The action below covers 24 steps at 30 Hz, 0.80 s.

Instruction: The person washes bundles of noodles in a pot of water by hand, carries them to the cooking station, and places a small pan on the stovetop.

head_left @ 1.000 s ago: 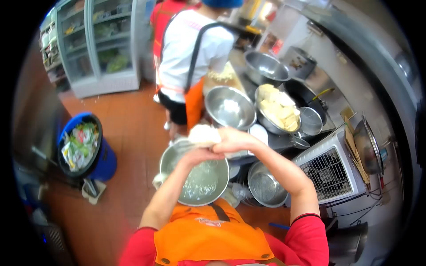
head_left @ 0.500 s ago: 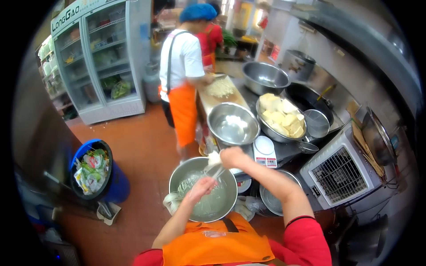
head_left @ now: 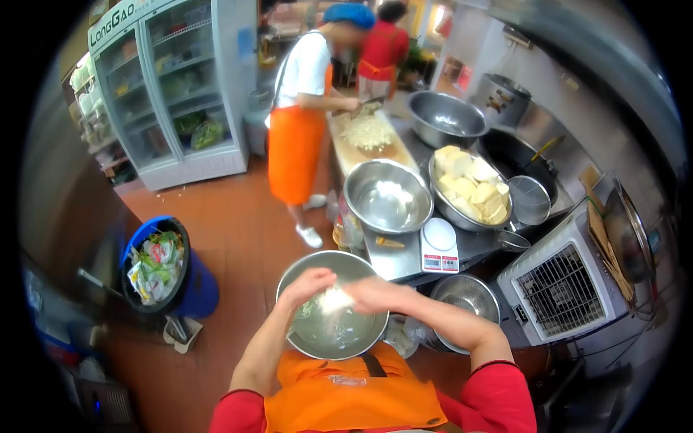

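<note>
One blurred white clump (head_left: pixel 334 299) sits between my half-curled left hand (head_left: pixel 309 286) and smeared right hand (head_left: pixel 374 294), over the large round grey metal bowl (head_left: pixel 354 265); I can't tell if either grips it, or the right's opening. I'd keep both low and centred. Ahead of them, the steel desk (head_left: pixel 394 268) bears a white digital scale (head_left: pixel 439 249); rightward, a round silver metal strainer (head_left: pixel 473 294) crowds my right forearm (head_left: pixel 449 319).

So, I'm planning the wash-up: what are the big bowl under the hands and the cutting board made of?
Big bowl: probably stainless steel, from the smooth grey wall and shiny rim. Cutting board: pale and matt, perhaps wood or plastic; no clear grain settles it.
</note>
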Tool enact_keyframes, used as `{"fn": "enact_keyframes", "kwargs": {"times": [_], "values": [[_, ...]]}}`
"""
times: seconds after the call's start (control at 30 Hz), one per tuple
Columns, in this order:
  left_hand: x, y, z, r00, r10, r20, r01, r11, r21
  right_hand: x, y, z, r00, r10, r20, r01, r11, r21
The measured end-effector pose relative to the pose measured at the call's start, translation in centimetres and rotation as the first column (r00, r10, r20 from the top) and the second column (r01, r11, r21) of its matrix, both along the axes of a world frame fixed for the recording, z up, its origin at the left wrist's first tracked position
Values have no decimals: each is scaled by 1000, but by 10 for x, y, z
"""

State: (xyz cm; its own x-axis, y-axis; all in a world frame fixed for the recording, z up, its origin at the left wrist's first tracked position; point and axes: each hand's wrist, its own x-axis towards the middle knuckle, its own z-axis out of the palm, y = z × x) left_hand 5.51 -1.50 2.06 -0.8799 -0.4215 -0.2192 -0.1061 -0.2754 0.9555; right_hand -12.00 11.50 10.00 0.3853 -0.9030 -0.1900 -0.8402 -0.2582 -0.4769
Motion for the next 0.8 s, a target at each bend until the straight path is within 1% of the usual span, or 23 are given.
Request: {"fn": "enact_keyframes", "kwargs": {"times": [0.03,0.07,0.1,0.13,0.17,0.2,0.23,0.3,0.4,0.43,0.47,0.5,0.53,0.57,0.6,0.63,0.67,0.7,0.73,0.77,0.8], "values": [[-7,5,-17,991,83,-102,-67,986,154,-1,-2,23,995,-93,38,92,995,29],[-11,18,-9,974,194,-118,-163,959,230,-9,-6,27,979,-163,122,165,986,-11],[-16,26,-1,963,247,-108,-204,930,307,-17,-12,21,950,-237,202,245,970,-14],[-20,35,6,949,301,-95,-244,892,381,-16,-14,43,912,-333,238,325,943,73],[-21,37,4,953,297,-64,-237,858,456,-34,-25,-3,922,-197,332,276,939,-207],[-22,38,-14,960,254,-118,-184,890,418,-41,-34,-23,881,-300,366,367,922,-127],[-22,40,-33,964,202,-173,-126,920,372,-34,-32,5,809,-424,408,422,901,100],[-24,46,-25,978,152,-142,-122,972,201,-29,-33,10,811,-481,333,495,868,49],[-23,55,-1,995,88,-41,-87,996,32,-40,-36,-29,823,-553,133,561,827,-37],[-24,52,-4,993,78,94,-58,978,-201,-41,-39,-47,806,-589,59,591,807,-12],[-23,49,-11,977,74,201,18,907,-421,-45,-45,-81,871,-478,109,484,875,-26],[-27,50,-10,975,85,206,33,860,-510,-36,-38,-70,836,-547,-50,547,837,3],[-26,46,-12,965,58,256,111,795,-596,-29,-32,-93,828,-543,-141,524,838,-149],[-29,47,11,931,43,361,188,793,-580,-32,-27,-118,853,-508,-119,476,851,-224],[-32,44,13,935,0,354,224,775,-591,-25,-11,-101,874,-450,-182,426,891,-157],[-27,28,1,937,-42,346,279,687,-671,-16,-13,-133,872,-422,-250,391,906,-165],[-25,16,-2,881,-84,465,372,730,-573,-11,-4,-139,923,-295,-246,280,955,-94],[-24,7,-11,894,-128,430,331,834,-442,-4,10,-121,953,-233,-194,213,970,-117],[-20,3,-13,894,-182,408,337,876,-346,2,24,-97,973,-225,-51,217,967,-131],[-26,-2,-25,918,-226,326,292,941,-169,-1,38,-74,973,-212,89,223,963,-149],[-26,-2,-24,923,-185,338,207,978,-31,0,39,-69,944,-222,246,256,960,-116]]}}
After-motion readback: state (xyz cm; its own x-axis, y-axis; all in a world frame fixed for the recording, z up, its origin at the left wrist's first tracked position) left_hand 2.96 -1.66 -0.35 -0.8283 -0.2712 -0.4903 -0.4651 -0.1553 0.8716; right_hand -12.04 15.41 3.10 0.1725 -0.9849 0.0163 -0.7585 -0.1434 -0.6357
